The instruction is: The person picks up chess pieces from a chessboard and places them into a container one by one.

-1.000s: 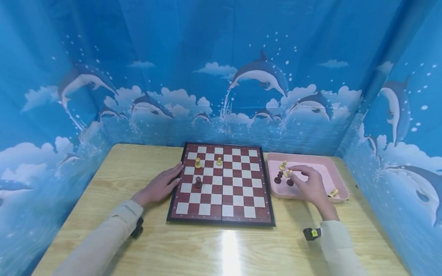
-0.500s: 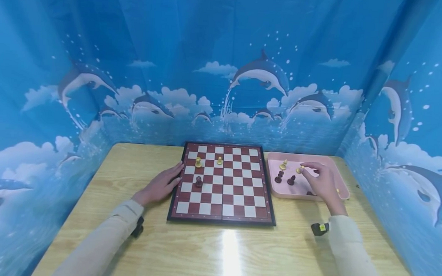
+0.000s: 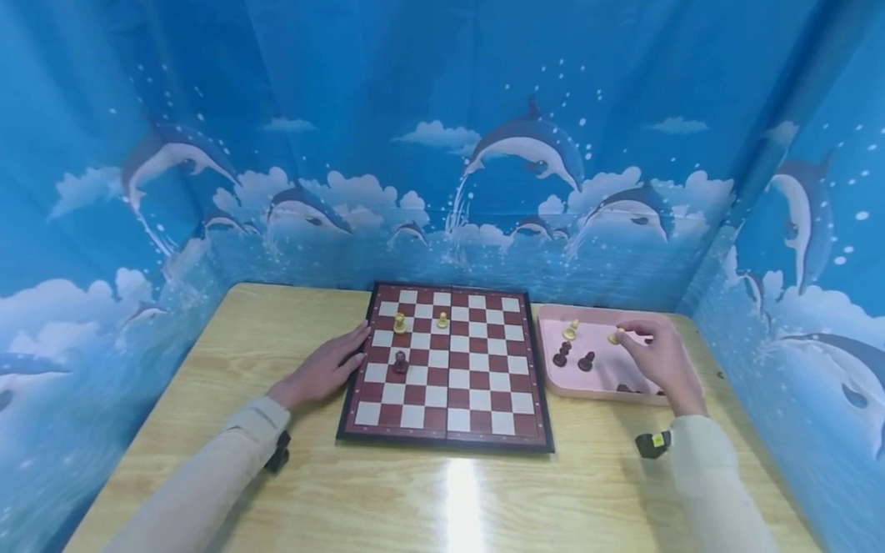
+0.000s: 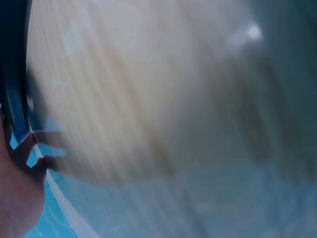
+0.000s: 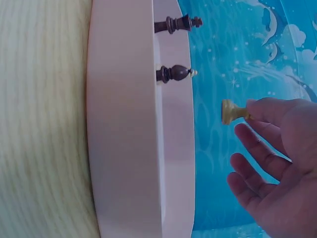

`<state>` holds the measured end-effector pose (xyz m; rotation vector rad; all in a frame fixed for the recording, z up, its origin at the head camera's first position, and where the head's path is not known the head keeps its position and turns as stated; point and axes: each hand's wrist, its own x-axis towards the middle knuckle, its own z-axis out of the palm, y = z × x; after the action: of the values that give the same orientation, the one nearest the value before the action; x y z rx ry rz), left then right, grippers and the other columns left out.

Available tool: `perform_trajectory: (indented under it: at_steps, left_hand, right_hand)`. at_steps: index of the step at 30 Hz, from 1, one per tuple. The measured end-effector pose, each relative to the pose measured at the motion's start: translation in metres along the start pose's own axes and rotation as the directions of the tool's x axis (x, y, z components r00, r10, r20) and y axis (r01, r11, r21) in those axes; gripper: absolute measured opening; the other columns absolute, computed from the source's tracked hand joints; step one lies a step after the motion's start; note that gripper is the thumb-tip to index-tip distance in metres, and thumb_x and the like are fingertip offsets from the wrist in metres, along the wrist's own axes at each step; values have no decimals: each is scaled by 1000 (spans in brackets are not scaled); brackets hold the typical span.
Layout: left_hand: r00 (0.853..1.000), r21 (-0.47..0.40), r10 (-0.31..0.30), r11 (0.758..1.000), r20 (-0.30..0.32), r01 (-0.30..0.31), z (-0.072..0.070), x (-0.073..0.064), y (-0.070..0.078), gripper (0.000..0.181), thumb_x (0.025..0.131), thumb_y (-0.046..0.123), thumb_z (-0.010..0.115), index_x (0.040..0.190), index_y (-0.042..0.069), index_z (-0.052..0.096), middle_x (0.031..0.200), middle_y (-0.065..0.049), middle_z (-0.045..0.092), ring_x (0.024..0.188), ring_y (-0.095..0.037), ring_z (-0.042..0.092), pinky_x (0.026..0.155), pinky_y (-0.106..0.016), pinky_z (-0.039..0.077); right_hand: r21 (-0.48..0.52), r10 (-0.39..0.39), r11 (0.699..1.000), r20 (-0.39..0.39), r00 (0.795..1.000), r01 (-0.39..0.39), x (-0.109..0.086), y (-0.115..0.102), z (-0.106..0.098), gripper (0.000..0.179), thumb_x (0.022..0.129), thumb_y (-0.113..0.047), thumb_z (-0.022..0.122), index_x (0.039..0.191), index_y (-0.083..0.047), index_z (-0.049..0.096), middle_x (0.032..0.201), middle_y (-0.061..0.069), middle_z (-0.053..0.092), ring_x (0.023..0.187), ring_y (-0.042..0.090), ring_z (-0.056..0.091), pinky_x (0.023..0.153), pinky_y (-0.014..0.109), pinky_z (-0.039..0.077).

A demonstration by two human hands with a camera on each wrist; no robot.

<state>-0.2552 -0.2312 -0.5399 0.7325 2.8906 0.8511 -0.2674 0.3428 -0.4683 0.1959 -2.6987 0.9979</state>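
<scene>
Between thumb and fingertips my right hand (image 3: 659, 355) pinches a gold chess piece (image 5: 233, 112) by its top. In the right wrist view its base points away from the hand, clear of the tray; the fingers cover its upper part. Below is the pink tray (image 3: 579, 392), holding another gold chess piece (image 3: 571, 330) and dark ones, among them a dark king (image 5: 179, 24) and a dark bishop (image 5: 174, 73). My left hand (image 3: 325, 366) lies with fingers extended against the left edge of the chessboard (image 3: 488, 400). On that board stand a gold piece (image 3: 399, 323), a gold pawn (image 3: 443, 319) and a dark piece (image 3: 400, 364).
More dark pieces (image 3: 624, 389) lie near the tray's front wall, partly hidden by my right hand. The wooden table (image 3: 370, 507) extends in front of the board. A blue dolphin-printed curtain (image 3: 389, 140) encloses the back and sides.
My right hand has moved right across the tray and slightly up, carrying the gold piece away from the dark ones. The left hand stays at the board's edge.
</scene>
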Motion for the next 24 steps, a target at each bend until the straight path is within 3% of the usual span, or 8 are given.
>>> perform_trajectory:
  at_steps: [15,24]
  left_hand:
    - [1000,9,3,1000,7,-3,0,1,-1,57,112,31,37,162,10,21,170,-9,17,153,-38,25,124,-57,22]
    - [1000,16,10,1000,0,-10,0,0,0,57,112,29,37,162,8,21,170,-12,17,152,-40,26,124,-59,22]
  right_hand:
    - [-18,50,999,42,998,-49,11,12,2,21,93,-3,70,108,12,72,113,31,70,112,46,60,97,62,49]
    - [-90,81,993,102,991,-72,10,15,0,28,95,-18,71,111,4,74,116,26,71,113,43,61,97,61,49]
